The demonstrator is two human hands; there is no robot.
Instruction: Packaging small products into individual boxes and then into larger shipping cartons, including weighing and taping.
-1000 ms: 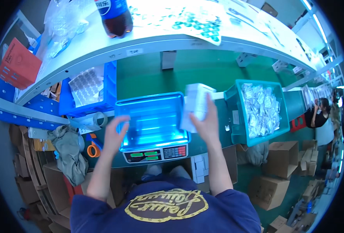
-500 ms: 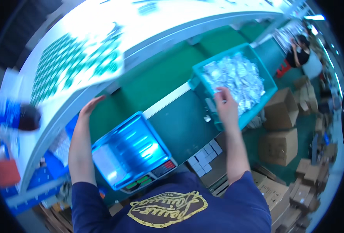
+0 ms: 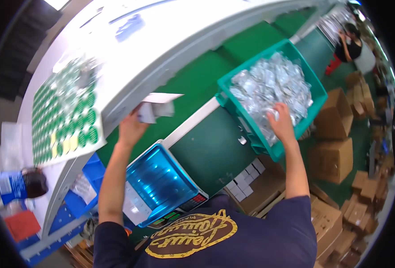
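Observation:
My left hand (image 3: 132,128) grips a small white carton (image 3: 158,110) with its flaps spread, above the green bench top left of the middle. Over at the right, my right hand (image 3: 283,124) reaches into a green plastic bin (image 3: 249,130), thumb and fingers pinched on a silvery packet among the heap of silvery packets (image 3: 273,85) inside. A scale with a blue tray (image 3: 162,181) stands between my forearms. On the tray's left side lies a white sheet (image 3: 136,204).
A sheet of green round stickers (image 3: 63,120) lies on the white shelf, near a dark drink bottle (image 3: 33,184). Small white boxes (image 3: 242,185) fill a carton below the bench. Cardboard boxes (image 3: 331,161) stand at the right; another person (image 3: 350,44) sits at the far right.
A white carton has come into my left hand, which was empty with fingers stretched out. My right hand has moved deeper into the packets. The view has shifted a little.

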